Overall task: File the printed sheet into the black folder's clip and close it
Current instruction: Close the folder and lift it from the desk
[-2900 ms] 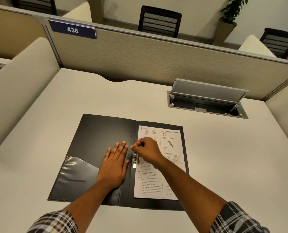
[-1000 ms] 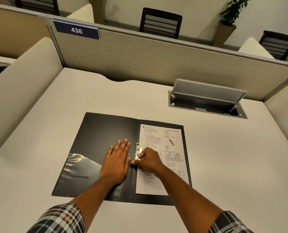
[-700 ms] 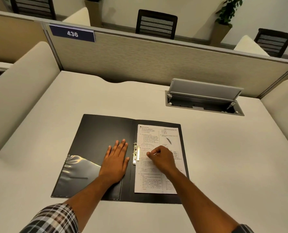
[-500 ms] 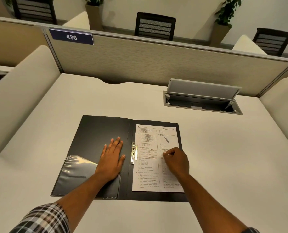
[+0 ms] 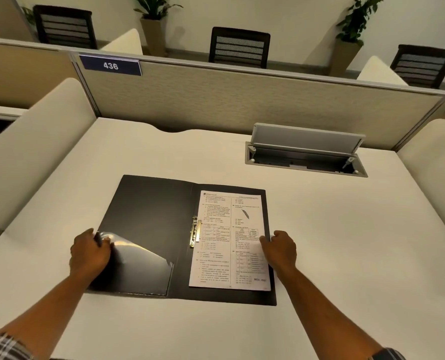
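The black folder [image 5: 148, 211] lies open and flat on the desk. The printed sheet [image 5: 231, 240] rests on its right half, its left edge under the brass clip [image 5: 195, 235] beside the spine. My left hand [image 5: 90, 252] curls around the outer edge of the left cover, by the clear inner pocket [image 5: 140, 263]. My right hand [image 5: 279, 249] grips the right edge of the folder, thumb on the sheet's margin.
The white desk [image 5: 346, 242] has an open cable box with a raised grey lid [image 5: 305, 152] at the back right. A fabric partition [image 5: 242, 100] with a "436" plate stands behind. Cream side dividers flank the desk. Chairs and plants stand beyond.
My right hand left the clip and slid across the sheet to the folder's right edge. My left hand moved from the middle of the left cover to its outer edge and closed on it.
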### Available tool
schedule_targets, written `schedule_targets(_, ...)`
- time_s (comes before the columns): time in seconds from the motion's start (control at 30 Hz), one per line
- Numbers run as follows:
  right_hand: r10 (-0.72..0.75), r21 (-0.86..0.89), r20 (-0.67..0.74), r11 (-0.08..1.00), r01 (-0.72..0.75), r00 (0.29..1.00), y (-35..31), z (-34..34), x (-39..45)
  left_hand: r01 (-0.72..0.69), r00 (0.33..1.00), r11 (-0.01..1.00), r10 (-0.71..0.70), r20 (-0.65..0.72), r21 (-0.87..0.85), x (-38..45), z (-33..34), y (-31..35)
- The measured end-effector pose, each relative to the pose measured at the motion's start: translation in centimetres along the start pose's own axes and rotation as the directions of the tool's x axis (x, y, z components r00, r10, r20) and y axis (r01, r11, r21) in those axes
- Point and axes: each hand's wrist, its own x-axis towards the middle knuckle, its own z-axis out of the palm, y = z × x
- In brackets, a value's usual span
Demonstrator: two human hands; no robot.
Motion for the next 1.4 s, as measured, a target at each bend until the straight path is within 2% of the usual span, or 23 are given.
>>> schedule_targets(0.17, 0.025, 0.121, 0.022, 0.992, -0.027, 0.999, 0.5, -0.7, 0.6, 0.069, 0.996, 0.991, -0.062, 0.06, -0.118, 0.6, -1.1, 1.2)
schedule_targets(0.33, 0.025, 0.205, 0.083, 0.978, -0.042, 0.996, 0.9, -1.4, 0.8, 0.146, 0.989, 0.971, -0.143, 0.03, -0.188, 0.2, -3.6, 3.5)
schedule_targets(0.5, 0.007, 0.285, 0.154, 0.957, -0.051, 0.988, 1.3, -2.3, 1.0, 0.052, 0.997, 0.978, -0.061, -0.037, -0.203, -0.9, -7.5, 6.1)
schedule_targets(0.63, -0.022, 0.351, 0.221, 0.935, -0.059, 0.975, 1.8, -3.2, 1.2, -0.05, 0.998, 0.974, 0.042, -0.039, -0.223, -1.6, -10.3, 8.9)
schedule_targets(0.8, -0.073, 0.392, 0.278, 0.919, -0.043, 0.958, 2.3, -3.8, 1.4, -0.082, 0.98, 0.917, 0.146, 0.137, -0.391, -3.9, -11.7, 12.8)
schedule_targets(1.1, -0.128, 0.433, 0.358, 0.9, -0.043, 0.925, 3.5, -4.8, 1.3, 0.044, 0.888, 0.792, 0.248, 0.387, -0.609, -11.1, -8.9, 18.9)
schedule_targets(1.23, -0.148, 0.443, 0.379, 0.895, -0.039, 0.914, 4.4, -5.1, 1.2, -0.011, 0.818, 0.797, 0.354, 0.452, -0.604, -13.9, -5.9, 21.3)
schedule_targets(1.4, -0.163, 0.513, 0.436, 0.853, -0.096, 0.885, 5.4, -5.6, 1.8, -0.131, 0.816, 0.858, 0.378, 0.438, -0.496, -16.1, -0.9, 22.8)
